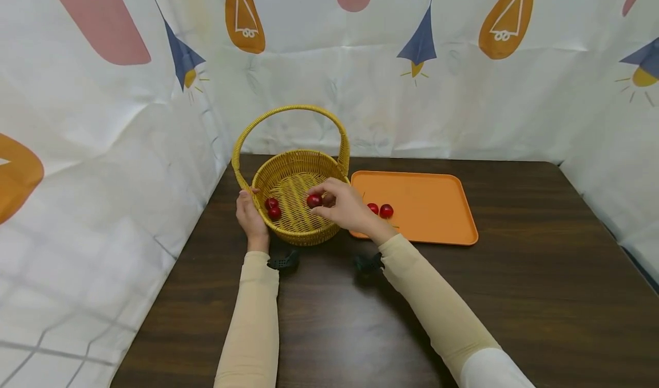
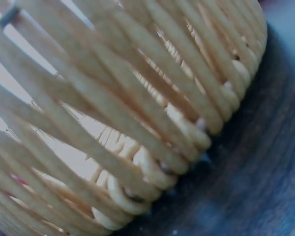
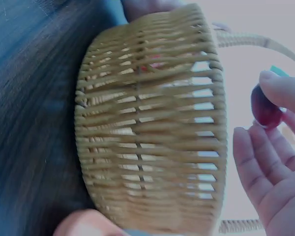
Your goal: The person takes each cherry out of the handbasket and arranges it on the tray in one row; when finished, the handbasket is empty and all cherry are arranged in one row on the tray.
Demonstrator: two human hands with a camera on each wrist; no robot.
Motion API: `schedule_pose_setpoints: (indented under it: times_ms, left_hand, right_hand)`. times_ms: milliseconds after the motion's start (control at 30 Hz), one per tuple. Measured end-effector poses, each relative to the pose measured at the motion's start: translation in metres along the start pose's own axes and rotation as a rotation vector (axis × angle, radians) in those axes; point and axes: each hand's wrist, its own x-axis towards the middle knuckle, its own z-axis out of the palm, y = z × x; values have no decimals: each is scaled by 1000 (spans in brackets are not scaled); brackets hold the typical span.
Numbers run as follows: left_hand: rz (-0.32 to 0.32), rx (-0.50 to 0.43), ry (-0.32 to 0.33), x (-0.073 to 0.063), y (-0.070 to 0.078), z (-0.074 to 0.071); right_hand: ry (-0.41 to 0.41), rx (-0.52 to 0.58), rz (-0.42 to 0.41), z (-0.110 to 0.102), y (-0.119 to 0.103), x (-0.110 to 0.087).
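Observation:
A yellow wicker basket (image 1: 304, 236) with a tall arched handle stands on the table. Two dark red cherries (image 1: 274, 212) lie inside it by its left wall. My left hand (image 1: 251, 219) grips the basket's left side near the foot of the handle; woven strands fill the left wrist view. Over the basket's right half, my right hand (image 1: 342, 205) pinches another cherry (image 1: 314, 200) between thumb and fingers. The right wrist view shows this cherry (image 3: 266, 107) above the rim level. On the orange tray (image 1: 427, 205) two more cherries (image 1: 386, 211) are visible, one partly behind my right wrist.
The tray sits just right of the basket on a dark brown wooden table (image 1: 515, 262). White fabric (image 1: 329, 90) printed with lamps and bulbs hangs behind the table and along its sides.

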Motion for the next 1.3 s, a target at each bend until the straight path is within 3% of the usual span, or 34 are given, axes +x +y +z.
schedule_pose_setpoints:
  times_ms: [200,300,400,533,1033,1300]
  left_hand:
    - [-16,20,-8,-8,15,3]
    - [-8,17,7,-7,13,3]
    - [1,23,19,-1,1,2]
    - [-1,29,22,0,0,3]
    - [-5,42,25,-1,0,3]
    - [-5,35,28,0,-1,2]
  right_hand:
    - [102,58,-20,-16,6,-17]
    - [126,71,-11,-23,14,-26]
    - [145,64,-4,-29,24,-33]
    - [172,68,23,-37,36,-43]
    - [201,-2,216,-64,76,-79]
    - [184,-53,257,-76,86,-88]
